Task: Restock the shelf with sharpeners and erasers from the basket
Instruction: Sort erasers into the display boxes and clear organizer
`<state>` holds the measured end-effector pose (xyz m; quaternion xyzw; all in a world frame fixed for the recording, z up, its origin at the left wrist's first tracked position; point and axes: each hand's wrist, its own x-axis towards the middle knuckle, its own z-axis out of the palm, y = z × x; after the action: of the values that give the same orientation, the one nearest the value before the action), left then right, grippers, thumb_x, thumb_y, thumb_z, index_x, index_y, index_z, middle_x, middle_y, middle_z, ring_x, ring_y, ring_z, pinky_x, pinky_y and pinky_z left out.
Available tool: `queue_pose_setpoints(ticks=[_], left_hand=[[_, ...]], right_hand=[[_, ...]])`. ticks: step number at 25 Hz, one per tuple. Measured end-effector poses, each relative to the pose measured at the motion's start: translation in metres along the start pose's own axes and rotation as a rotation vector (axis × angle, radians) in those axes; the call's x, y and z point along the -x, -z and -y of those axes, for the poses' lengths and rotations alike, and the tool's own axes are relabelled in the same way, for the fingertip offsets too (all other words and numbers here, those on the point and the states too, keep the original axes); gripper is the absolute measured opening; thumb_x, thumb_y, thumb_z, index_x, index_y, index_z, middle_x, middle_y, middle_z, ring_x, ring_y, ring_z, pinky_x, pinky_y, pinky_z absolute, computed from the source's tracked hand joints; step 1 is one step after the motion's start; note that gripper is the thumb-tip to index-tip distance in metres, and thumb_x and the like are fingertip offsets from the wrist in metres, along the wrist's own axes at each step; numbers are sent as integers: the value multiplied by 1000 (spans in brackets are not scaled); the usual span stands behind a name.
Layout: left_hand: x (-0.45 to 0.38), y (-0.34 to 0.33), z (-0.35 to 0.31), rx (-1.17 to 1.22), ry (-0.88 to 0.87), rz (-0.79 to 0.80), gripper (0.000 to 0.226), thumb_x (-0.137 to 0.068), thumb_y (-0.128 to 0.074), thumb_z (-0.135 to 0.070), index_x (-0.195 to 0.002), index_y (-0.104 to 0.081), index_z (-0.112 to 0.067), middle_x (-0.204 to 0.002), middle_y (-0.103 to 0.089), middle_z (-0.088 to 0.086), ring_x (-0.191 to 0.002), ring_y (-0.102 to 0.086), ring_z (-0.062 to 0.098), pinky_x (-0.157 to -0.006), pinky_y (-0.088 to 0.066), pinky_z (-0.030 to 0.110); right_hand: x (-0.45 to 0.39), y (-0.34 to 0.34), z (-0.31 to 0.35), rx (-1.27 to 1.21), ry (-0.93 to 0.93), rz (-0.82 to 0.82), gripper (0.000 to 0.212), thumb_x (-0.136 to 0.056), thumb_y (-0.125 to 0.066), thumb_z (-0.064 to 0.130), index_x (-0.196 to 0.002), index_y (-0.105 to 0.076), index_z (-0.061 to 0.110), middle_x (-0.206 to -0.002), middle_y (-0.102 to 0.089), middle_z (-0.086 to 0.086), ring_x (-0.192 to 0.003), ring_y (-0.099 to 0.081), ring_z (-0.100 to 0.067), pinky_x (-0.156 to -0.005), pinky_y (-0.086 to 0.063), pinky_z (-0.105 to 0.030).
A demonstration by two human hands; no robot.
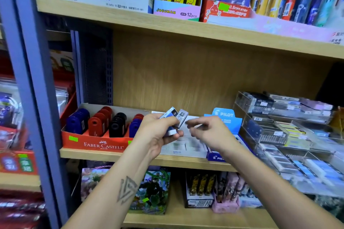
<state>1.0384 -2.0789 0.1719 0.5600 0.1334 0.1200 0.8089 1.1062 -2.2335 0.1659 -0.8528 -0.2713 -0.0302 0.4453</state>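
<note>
My left hand [160, 132] is closed around a small stack of wrapped erasers [176, 117], blue, white and grey, held in front of the middle shelf [96, 153]. Just to its right, my right hand [206, 132] hovers with fingers loosely curled, its fingertips close to the erasers; nothing is seen in it. Behind both hands lies a white eraser box [186, 147] with rows of white erasers. A red Faber-Castell box [93, 144] to the left holds blue, red and black sharpeners [97, 123]. The basket is out of view.
A blue Pilot display box [226, 117] stands right of the eraser box. Clear acrylic trays [279, 117] of stationery fill the right side. The upper shelf [167, 24] carries pen boxes. Card packs sit on the lower shelf [186, 219]. A blue metal upright [33, 80] stands at left.
</note>
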Motion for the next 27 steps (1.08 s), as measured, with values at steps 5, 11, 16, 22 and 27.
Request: queue_pose_setpoints(ticks=[5, 11, 16, 22, 27], left_hand=[[7, -8, 4, 40, 72, 134, 13, -88, -62, 3, -99, -67, 8, -78, -66, 20, -57, -68, 26, -43, -51, 21], [10, -8, 5, 393, 289, 293, 33, -94, -51, -5, -121, -55, 14, -108, -67, 35, -78, -72, 44, -56, -61, 30], [5, -14, 10, 371, 348, 316, 30, -91, -53, -7, -115, -63, 9, -105, -69, 28, -77, -69, 41, -54, -60, 26], [0, -16, 13, 297, 351, 322, 26, -89, -57, -6, -112, -65, 3, -102, -69, 26, -79, -70, 37, -50, -57, 23], [-5, -17, 15, 221, 311, 307, 22, -90, -53, -1, -105, -68, 6, -90, -69, 23, -64, -67, 25, -47, -54, 19]], right_hand=[[7, 24, 17, -345, 24, 97, 37, -85, -72, -2, -118, -68, 14, -99, -75, -6, -78, -69, -15, -81, -54, -26], [11, 40, 10, -382, -7, 27, 30, -79, -73, -10, -104, -69, 5, -99, -72, -12, -76, -69, -18, -81, -55, -29], [5, 32, 8, -318, -57, 79, 24, -84, -74, 0, -106, -68, 6, -98, -72, -17, -67, -66, -22, -79, -56, -37], [-7, 27, 16, -275, 23, 67, 20, -85, -72, -1, -103, -74, 8, -89, -74, -9, -73, -68, -13, -65, -56, -27], [-13, 45, 14, -416, 46, -122, 24, -86, -69, -4, -107, -74, 6, -88, -73, -14, -75, -68, -12, -71, -53, -18]])
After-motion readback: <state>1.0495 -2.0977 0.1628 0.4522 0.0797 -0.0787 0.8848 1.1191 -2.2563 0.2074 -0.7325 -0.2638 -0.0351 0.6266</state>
